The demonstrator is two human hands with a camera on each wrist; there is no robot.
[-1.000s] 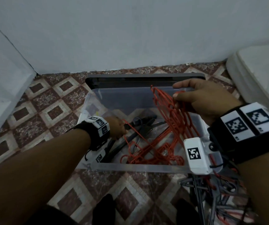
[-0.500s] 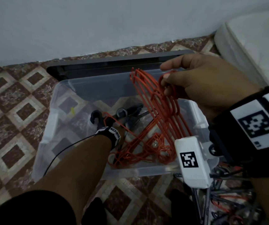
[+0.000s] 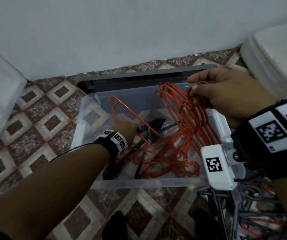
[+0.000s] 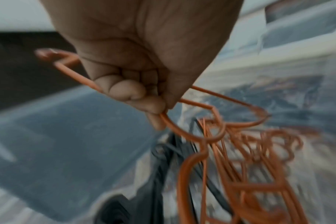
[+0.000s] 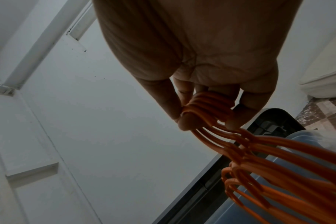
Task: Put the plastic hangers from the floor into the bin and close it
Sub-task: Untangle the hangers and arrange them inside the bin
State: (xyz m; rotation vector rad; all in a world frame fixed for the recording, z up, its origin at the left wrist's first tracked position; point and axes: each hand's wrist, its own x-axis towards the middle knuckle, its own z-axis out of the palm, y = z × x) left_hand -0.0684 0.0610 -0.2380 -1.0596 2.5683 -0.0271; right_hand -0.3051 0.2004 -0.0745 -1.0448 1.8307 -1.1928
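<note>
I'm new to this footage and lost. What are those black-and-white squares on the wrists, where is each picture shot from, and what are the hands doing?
No machine here: a person wears cameras. The patterned squares mark wristbands carrying them. The big picture comes from a head camera looking down; the others look along each hand. On the tiled floor sits a clear bin, its dark lid behind it. The right hand holds a bunch of orange hangers by their hooks over the bin. The left hand, inside the bin, grips a single orange hanger. More hangers lie on the floor.

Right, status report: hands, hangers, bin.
Left hand grips one red hanger inside the bin. Right hand holds a red bunch over it. More hangers on floor; lid off.
</note>
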